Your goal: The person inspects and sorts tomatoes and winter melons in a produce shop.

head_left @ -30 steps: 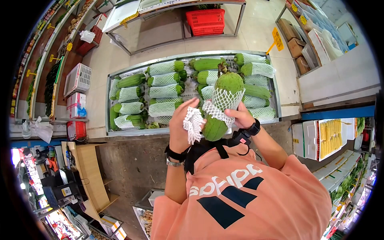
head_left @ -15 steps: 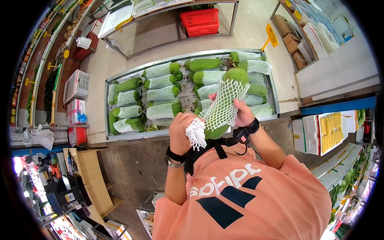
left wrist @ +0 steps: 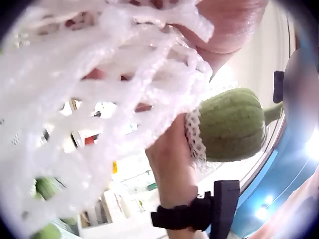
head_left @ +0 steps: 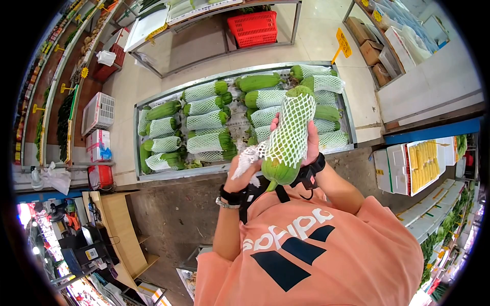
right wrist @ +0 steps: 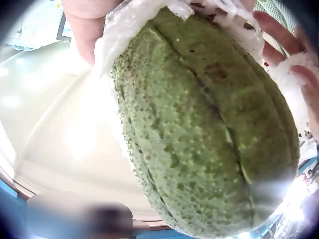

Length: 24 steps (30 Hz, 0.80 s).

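A ribbed green luffa gourd (head_left: 280, 173) is held upright in front of the chest, its stalk pointing down toward the shirt. White foam netting (head_left: 293, 125) covers most of its length, leaving both ends bare. My right hand (head_left: 312, 143) grips the netted gourd from the right side, fingers behind it. In the left hand (head_left: 236, 178) is a loose, crumpled foam net sleeve (head_left: 248, 159), close beside the gourd's left side. This sleeve fills much of the left wrist view, partly hiding the fingers. The right wrist view shows the gourd's bare, speckled end (right wrist: 209, 129) up close.
A low metal-rimmed display tray (head_left: 204, 171) holds rows of luffas, many in foam nets. Behind it stand a red basket (head_left: 252, 28) and a yellow price sign (head_left: 343, 43). White foam boxes (head_left: 393, 171) are at the right, a wooden counter (head_left: 120, 224) at the left.
The netting, bunched around the gourd's middle a second ago, now stretches along most of it. The gourd has turned more upright, its stalk now visible. My left hand keeps the loose sleeve.
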Motion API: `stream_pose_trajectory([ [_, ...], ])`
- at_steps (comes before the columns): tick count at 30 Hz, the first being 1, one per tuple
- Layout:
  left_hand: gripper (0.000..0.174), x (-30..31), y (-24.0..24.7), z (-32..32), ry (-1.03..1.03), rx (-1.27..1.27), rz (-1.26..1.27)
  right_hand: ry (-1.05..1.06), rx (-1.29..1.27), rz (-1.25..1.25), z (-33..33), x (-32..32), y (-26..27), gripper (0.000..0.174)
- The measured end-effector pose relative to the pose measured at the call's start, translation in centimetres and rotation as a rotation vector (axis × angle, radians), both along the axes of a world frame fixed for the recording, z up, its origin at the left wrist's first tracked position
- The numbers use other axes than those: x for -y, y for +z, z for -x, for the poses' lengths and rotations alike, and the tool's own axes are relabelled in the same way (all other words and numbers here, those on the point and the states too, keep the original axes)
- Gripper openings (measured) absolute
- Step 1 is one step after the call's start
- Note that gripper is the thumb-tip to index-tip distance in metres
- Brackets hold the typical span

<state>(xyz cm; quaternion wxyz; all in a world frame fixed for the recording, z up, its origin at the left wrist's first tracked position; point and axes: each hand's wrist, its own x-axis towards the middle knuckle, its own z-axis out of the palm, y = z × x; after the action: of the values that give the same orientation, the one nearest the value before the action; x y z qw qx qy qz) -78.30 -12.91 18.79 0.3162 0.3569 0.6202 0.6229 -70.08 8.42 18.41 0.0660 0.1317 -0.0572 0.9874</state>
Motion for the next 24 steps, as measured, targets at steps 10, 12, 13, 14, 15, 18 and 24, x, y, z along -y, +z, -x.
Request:
stream_pose_trajectory([
  [10, 0.032, -1.8, -6.0, -4.4, 0.142, 0.729, -0.292, -0.102, 0.118, -0.03, 0.1, 1.7, 3.5, 0.076],
  [12, 0.017, -2.7, -3.4, -4.7, 0.131, 0.693, -0.272, -0.128, 0.118, -0.008, 0.3, 2.0, 3.7, 0.073],
  [13, 0.014, -3.0, -2.5, -4.8, 0.165, 0.693, -0.245, -0.151, 0.136, -0.029, 0.3, 2.0, 3.7, 0.074],
  [14, 0.012, -3.2, -2.0, -4.9, 0.198, 0.693, -0.217, -0.173, 0.153, -0.051, 0.3, 2.0, 3.6, 0.075],
  [15, 0.011, -3.3, -1.8, -5.0, 0.232, 0.693, -0.189, -0.195, 0.169, -0.072, 0.4, 1.8, 3.5, 0.076],
  [18, 0.011, -3.6, -1.8, -6.4, 0.422, 0.484, -0.09, -0.214, 0.18, -0.145, 0.4, 1.1, 3.7, 0.076],
  [24, 0.027, -4.9, 2.5, -7.7, 0.623, -0.227, 0.006, -0.379, 0.234, -0.103, 0.5, 1.5, 4.9, 0.066],
])
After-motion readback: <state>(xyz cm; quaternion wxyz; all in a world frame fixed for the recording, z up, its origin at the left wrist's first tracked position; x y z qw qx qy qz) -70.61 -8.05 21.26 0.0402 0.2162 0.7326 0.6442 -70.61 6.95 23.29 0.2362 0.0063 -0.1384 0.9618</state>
